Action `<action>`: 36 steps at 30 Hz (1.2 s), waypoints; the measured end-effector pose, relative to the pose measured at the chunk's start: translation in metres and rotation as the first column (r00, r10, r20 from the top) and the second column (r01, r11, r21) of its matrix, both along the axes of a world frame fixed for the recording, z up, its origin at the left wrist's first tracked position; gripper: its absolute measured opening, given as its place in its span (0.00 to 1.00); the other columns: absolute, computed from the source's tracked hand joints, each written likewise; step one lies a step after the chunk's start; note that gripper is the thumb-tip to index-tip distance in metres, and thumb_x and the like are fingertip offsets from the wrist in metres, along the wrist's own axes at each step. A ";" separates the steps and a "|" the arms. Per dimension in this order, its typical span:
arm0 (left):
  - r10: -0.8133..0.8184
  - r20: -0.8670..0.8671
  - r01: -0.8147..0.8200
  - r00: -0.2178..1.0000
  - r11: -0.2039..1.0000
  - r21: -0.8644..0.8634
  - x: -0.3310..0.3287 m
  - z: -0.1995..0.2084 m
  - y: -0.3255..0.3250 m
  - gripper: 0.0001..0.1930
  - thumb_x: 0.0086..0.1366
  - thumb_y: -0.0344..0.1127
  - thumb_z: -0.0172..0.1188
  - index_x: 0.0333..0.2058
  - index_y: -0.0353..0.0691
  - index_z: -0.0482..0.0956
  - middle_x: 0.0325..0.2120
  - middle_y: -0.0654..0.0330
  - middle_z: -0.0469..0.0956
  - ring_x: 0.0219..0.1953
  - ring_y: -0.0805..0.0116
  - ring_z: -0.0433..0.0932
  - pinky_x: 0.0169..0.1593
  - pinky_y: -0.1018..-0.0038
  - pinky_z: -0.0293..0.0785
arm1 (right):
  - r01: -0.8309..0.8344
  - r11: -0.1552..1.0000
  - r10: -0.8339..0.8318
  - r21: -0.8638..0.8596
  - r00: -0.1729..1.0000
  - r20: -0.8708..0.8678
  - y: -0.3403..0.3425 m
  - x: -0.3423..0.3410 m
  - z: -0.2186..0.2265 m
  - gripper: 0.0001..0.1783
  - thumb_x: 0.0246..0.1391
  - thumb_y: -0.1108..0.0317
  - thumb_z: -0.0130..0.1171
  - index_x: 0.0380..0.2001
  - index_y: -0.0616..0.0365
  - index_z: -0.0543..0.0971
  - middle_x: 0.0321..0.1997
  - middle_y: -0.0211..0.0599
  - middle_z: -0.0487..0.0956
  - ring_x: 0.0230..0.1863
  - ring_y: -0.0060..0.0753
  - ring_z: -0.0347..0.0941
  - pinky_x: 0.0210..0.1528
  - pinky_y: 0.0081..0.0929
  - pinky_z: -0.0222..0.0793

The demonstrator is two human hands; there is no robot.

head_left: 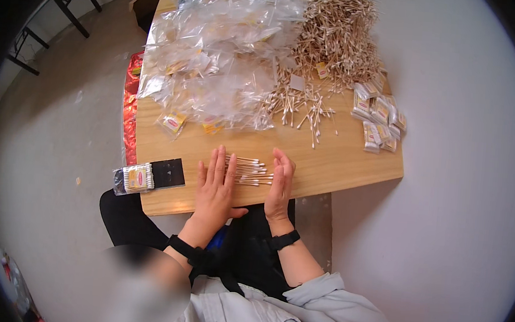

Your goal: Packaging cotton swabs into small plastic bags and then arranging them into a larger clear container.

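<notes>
A small row of cotton swabs (249, 171) lies flat on the wooden table near its front edge, sticks pointing left and right. My left hand (214, 185) rests palm down over the left ends of the swabs, fingers stretched out. At the swabs' right tips stands my right hand (280, 184), on edge with its fingers extended and slightly curved; its palm side faces the swabs. Left of my left hand, a clear packet of cotton swabs (137, 177) with a yellow and red label lies partly on a black flat piece (168, 173).
Clear plastic bags (230, 50) with yellow labels cover the table's (342, 161) far left. A large heap of loose cotton swabs (340, 31) fills the far right. Several filled swab packets (379, 116) are stacked at the right edge. Red foil (131, 108) hangs at the left edge.
</notes>
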State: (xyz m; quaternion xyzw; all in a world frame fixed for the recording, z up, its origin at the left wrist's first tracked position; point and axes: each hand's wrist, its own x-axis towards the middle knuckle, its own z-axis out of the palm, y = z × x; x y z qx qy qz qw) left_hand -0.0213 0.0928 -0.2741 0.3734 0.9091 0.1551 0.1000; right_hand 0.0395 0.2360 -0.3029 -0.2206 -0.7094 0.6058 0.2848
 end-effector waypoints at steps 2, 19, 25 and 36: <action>-0.003 -0.001 0.003 1.000 0.996 0.085 0.000 -0.007 0.003 0.72 0.25 0.53 0.80 0.69 0.37 0.48 0.71 0.45 0.44 0.73 0.50 0.43 0.71 0.49 0.37 | -0.005 1.000 0.005 -0.012 1.000 -0.008 -0.003 -0.002 0.000 0.25 0.70 0.59 0.39 0.61 0.66 0.63 0.61 0.46 0.63 0.64 0.39 0.58 0.71 0.37 0.51; -0.067 0.025 0.068 0.997 0.994 -0.080 0.003 0.001 0.011 0.68 0.32 0.55 0.78 0.70 0.39 0.48 0.71 0.50 0.45 0.74 0.54 0.42 0.72 0.50 0.39 | -0.204 0.934 0.094 0.293 0.932 0.349 0.031 -0.021 0.009 0.05 0.51 0.75 0.64 0.32 0.61 0.80 0.45 0.42 0.69 0.40 0.38 0.74 0.35 0.27 0.76; -0.050 0.020 0.051 0.999 0.999 -0.017 0.004 -0.006 0.002 0.70 0.30 0.56 0.78 0.69 0.35 0.46 0.71 0.47 0.45 0.74 0.53 0.42 0.71 0.49 0.40 | -0.080 0.971 0.012 0.224 0.957 0.291 0.017 -0.027 0.014 0.08 0.56 0.73 0.61 0.40 0.60 0.79 0.45 0.39 0.69 0.43 0.35 0.72 0.41 0.28 0.74; 0.031 0.008 -0.032 0.999 0.994 0.104 0.010 -0.010 0.005 0.73 0.27 0.57 0.78 0.69 0.31 0.46 0.71 0.43 0.44 0.73 0.49 0.43 0.71 0.51 0.41 | -0.009 0.983 -0.007 -0.184 0.996 -0.086 -0.010 -0.022 -0.009 0.25 0.71 0.57 0.37 0.59 0.67 0.66 0.61 0.45 0.64 0.62 0.36 0.62 0.66 0.32 0.56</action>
